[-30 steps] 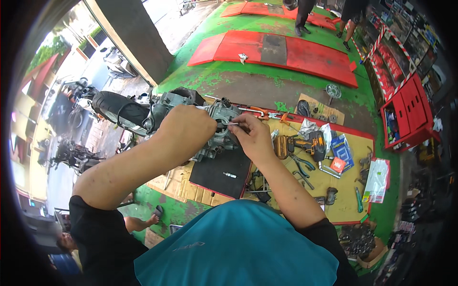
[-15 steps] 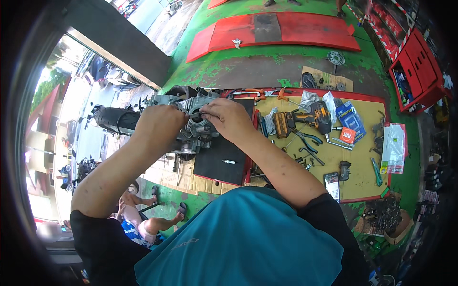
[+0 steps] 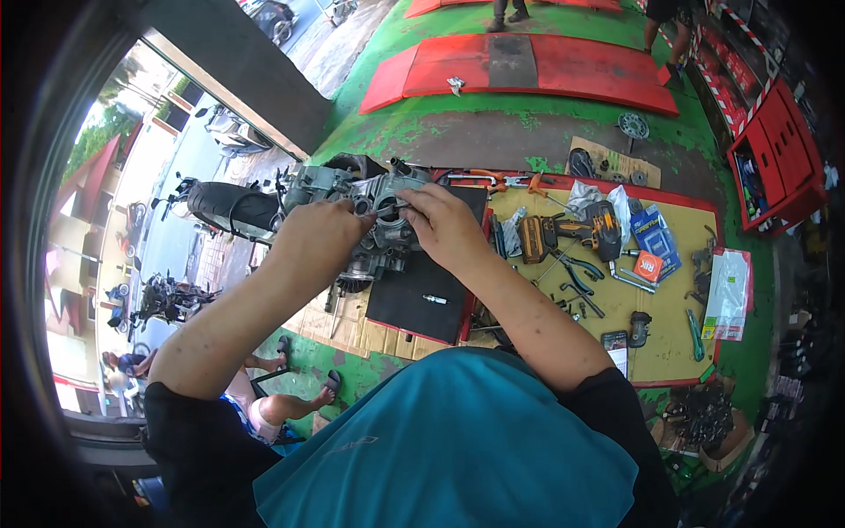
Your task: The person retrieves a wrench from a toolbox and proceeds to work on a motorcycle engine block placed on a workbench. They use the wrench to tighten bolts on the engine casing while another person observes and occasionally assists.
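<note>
Right of the engine (image 3: 393,238) lie a spark plug (image 3: 435,299), drill (image 3: 572,231) and pliers (image 3: 588,267).

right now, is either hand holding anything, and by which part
Cannot be told: the left hand and right hand are at the engine, but anything gripped is too small or hidden.

Single fisheye view from head height, downward over nearby hands (image 3: 444,222) and yellow tabletop (image 3: 666,348)

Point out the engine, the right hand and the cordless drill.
Engine (image 3: 390,238): head view, on its grey metal casing.
Right hand (image 3: 446,226): head view, on the back of the hand.
Cordless drill (image 3: 601,229): head view, on its motor housing.
</note>
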Available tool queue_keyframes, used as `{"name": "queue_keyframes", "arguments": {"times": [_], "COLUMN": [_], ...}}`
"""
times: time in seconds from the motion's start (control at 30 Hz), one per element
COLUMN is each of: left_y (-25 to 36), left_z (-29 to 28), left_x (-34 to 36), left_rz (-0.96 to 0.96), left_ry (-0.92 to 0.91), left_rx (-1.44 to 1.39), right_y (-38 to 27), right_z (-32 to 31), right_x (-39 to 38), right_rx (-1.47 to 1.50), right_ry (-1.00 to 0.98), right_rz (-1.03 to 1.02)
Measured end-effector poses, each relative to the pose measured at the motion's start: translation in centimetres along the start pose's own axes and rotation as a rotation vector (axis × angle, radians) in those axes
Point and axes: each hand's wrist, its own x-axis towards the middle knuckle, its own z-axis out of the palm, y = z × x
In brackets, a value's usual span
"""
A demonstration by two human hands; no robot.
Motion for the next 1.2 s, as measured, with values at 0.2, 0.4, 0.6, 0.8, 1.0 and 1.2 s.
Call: {"name": "queue_keyframes", "arguments": {"times": [0.2,0.4,0.6,0.8,1.0,1.2], "left_y": [2.2,5.7,5.8,5.8,5.6,5.3], "left_z": [0.3,2.5,2.9,2.7,2.6,2.7], "left_x": [-0.2,-1.0,-1.0,-1.3,-1.2,-1.3], "left_rz": [-0.028,-0.074,-0.103,-0.115,-0.084,-0.075], "left_ry": [-0.043,-0.03,-0.019,-0.005,-0.019,0.006], "left_rx": [-0.049,-0.142,-0.186,-0.232,-0.234,-0.236], "right_y": [0.2,0.2,-0.1,-0.4,-0.5,-0.4], "right_z": [0.0,0.7,0.4,0.5,0.7,0.9], "right_x": [0.4,0.4,0.5,0.5,0.5,0.6], "right_rx": [0.003,-0.007,0.01,-0.026,-0.019,-0.028], "right_ry": [0.001,0.008,-0.005,-0.011,0.0,-0.007], "right_rz": [0.013,0.012,0.025,0.038,0.067,0.077]}}
